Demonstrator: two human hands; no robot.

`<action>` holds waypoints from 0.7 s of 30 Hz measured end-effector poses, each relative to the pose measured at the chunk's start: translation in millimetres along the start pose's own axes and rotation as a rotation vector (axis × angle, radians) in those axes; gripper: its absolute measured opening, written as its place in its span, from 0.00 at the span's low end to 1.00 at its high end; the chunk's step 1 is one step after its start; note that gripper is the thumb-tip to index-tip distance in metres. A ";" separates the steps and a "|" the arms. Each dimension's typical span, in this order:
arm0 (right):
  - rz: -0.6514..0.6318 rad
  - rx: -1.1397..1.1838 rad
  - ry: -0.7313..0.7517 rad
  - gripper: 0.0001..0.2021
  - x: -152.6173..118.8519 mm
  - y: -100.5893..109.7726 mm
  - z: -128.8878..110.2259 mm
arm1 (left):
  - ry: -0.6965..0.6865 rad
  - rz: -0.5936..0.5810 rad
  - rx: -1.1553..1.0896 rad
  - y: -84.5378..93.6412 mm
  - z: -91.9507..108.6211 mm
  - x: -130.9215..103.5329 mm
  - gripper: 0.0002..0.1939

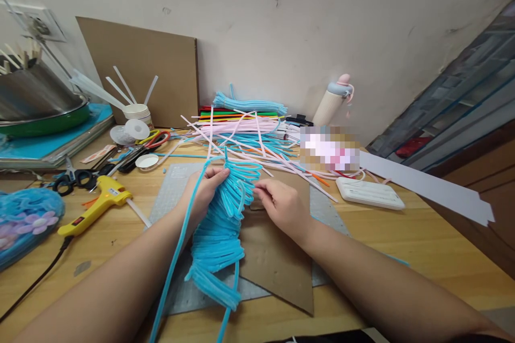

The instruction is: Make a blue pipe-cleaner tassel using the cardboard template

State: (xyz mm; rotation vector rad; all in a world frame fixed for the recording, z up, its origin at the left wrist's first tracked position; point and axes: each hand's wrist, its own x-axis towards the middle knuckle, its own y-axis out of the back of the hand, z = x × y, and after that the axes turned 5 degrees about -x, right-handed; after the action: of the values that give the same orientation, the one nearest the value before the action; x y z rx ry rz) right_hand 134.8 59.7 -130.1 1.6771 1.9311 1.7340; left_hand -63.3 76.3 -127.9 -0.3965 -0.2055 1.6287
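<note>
A long piece made of blue pipe cleaners (217, 241), bent into rows of tight loops, hangs over the middle of the work surface. My left hand (208, 186) grips its upper left side, thumb on top. Its top loops fan out to the right, and one loose blue strand runs down past my left forearm. My right hand (277, 198) is at the right edge of the loops, thumb and finger pinched together; whether a loop is between them cannot be made out. Under the piece lie a brown cardboard sheet (277, 262) and a grey cutting mat (169, 185).
A yellow glue gun (96, 206) and dark-handled scissors (74, 177) lie at left. Behind the mat is a heap of pink, blue and other coloured pipe cleaners (241, 128). A bottle (330, 102) stands near the wall; a white power strip (370, 193) lies at right.
</note>
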 end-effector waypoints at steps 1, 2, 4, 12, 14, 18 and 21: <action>-0.001 0.004 -0.019 0.08 0.2 0.2 -0.2 | 0.001 0.001 -0.002 -0.5 0.7 -0.2 0.17; -0.003 0.001 -0.030 0.08 0.4 0.4 -0.2 | -0.002 -0.004 0.000 -0.9 1.3 -0.3 0.17; -0.013 -0.027 -0.009 0.09 0.9 0.8 0.4 | -0.008 -0.018 0.016 -1.7 2.4 -0.8 0.17; -0.049 -0.135 0.175 0.11 1.3 6.3 -4.8 | -0.079 0.034 0.036 -5.4 1.6 -4.7 0.16; -0.043 -0.149 0.185 0.11 0.6 6.7 -9.2 | -0.154 0.080 0.096 -5.1 0.9 -5.6 0.15; -0.084 -0.023 0.079 0.10 -0.2 6.1 -15.1 | -0.225 0.120 0.177 -6.9 5.4 -9.8 0.14; -0.121 0.123 -0.052 0.09 -0.1 5.9 -16.9 | -0.219 0.114 0.180 -13.1 13.8 -16.6 0.13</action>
State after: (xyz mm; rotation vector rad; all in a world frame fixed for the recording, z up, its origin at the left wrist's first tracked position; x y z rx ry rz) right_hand 127.8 47.0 -119.6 1.5878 2.1075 1.5434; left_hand -55.3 62.6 -108.3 -0.0934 -0.2020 1.7870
